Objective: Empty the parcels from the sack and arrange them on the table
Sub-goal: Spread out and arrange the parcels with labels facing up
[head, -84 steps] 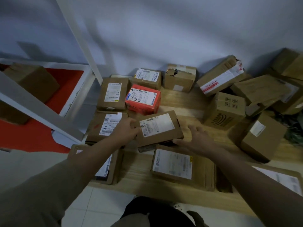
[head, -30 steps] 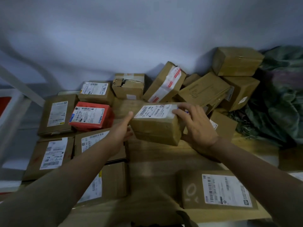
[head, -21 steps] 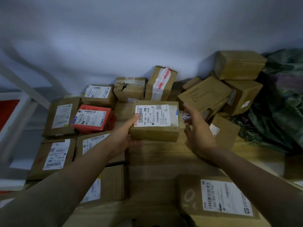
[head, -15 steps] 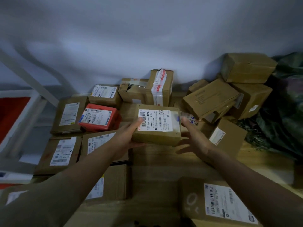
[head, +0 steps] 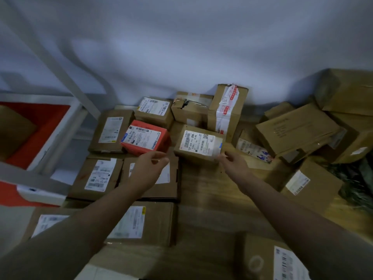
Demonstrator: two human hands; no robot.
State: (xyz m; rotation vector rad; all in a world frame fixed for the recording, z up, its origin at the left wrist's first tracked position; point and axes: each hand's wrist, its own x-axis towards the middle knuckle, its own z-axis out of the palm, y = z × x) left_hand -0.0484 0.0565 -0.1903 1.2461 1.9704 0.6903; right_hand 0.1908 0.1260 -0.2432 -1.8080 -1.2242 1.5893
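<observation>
A brown parcel [head: 198, 145] with a white label on top rests on the wooden table [head: 203, 190], to the right of a red parcel [head: 146, 137]. My right hand [head: 234, 163] is at its near right corner, fingertips touching the label edge. My left hand [head: 150, 170] hovers apart from it, above a flat brown parcel [head: 173, 180], fingers loosely curled and holding nothing. Flat labelled parcels lie in rows on the left. A green sack [head: 357, 178] lies at the right edge.
A loose heap of brown boxes [head: 298, 130] stands at the back right against the wall. An upright taped box [head: 228, 108] and a torn one [head: 190, 108] stand behind the placed parcel. A white shelf frame with red panel [head: 40, 126] is at left.
The parcel I held in both hands has gone down onto the table beside the red one. My left hand has let go and pulled back; my right stays at its corner.
</observation>
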